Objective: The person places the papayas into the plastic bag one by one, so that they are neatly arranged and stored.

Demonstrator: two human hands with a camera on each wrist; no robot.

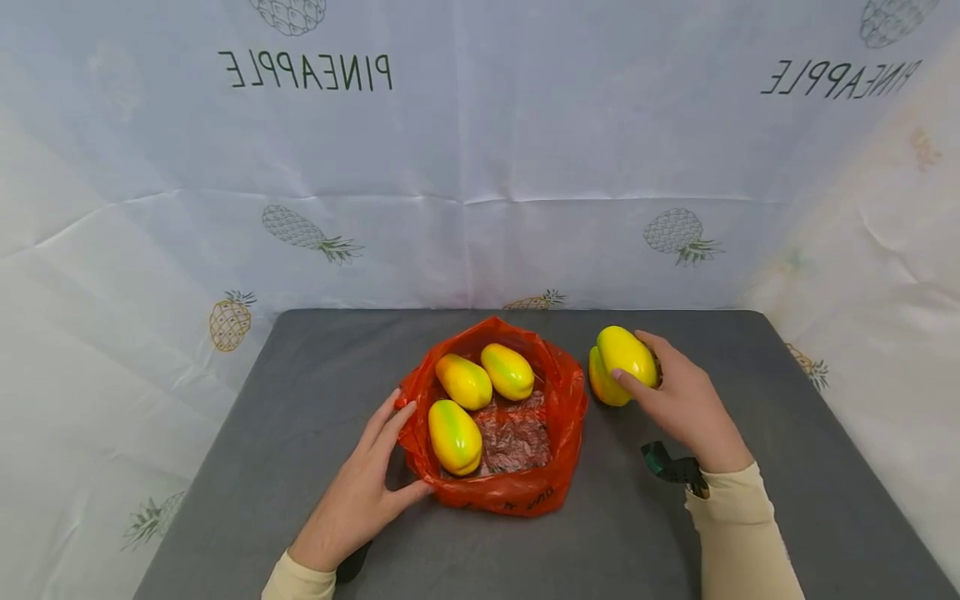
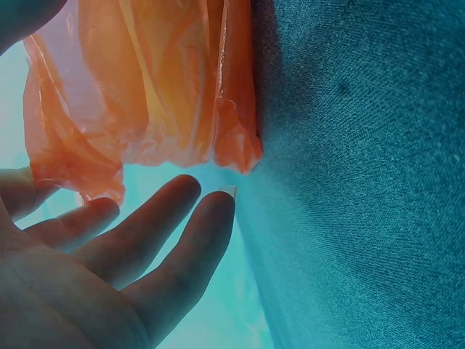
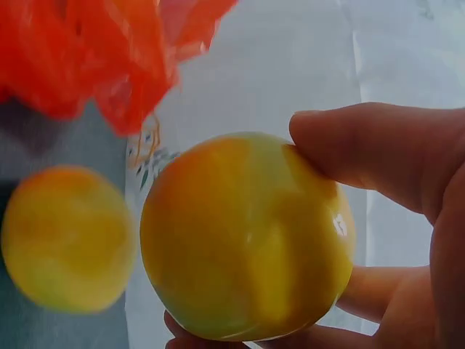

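An open-topped red plastic bag (image 1: 564, 417) stands mid-table with three yellow-green mangoes (image 1: 456, 437) inside. At its left side is my left hand (image 1: 356, 496), thumb and fingers spread and fairly straight, touching the rim. In the left wrist view the bag's film (image 2: 94, 138) lies against some fingers, while others stand free of it. To the right of the bag, my right hand (image 1: 686, 408) grips a mango (image 3: 247, 240) between thumb and fingers. Another mango (image 3: 69, 240) sits on the table, partly behind the held one in the head view.
The dark grey table (image 1: 315, 375) ends at a pale cloth backdrop (image 1: 465, 150) printed with pineapples, which also rises on both sides. A dark strap piece (image 1: 671, 465) hangs by the right wrist.
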